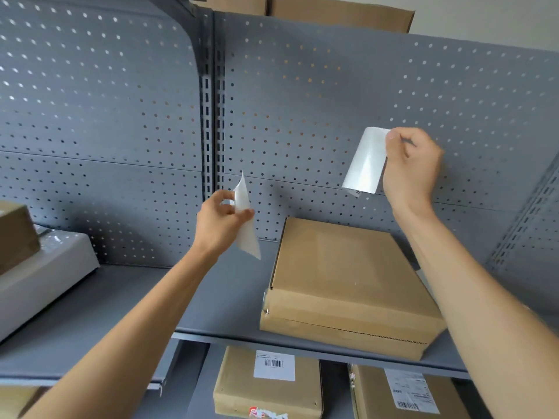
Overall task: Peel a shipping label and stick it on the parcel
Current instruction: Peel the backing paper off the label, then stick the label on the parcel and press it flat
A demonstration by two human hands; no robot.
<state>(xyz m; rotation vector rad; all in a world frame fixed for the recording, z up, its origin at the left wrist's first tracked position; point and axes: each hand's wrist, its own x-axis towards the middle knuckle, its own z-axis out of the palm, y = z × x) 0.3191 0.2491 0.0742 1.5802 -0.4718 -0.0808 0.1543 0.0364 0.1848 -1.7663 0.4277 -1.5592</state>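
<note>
Now both hands pinch paper: left hand (222, 220) backing (246, 220), right hand (413, 164) label (366, 161); parcel (348, 276) unobstructed below.

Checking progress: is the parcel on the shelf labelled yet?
Not yet. The parcel's top is bare cardboard; both white sheets are in the hands, above it.

The grey shelf (223, 303) carries a brown parcel (348, 285); a white device (39, 276) sits left.

Two raised hands, left hand (222, 220) and right hand (413, 164), each pinching paper.
</note>
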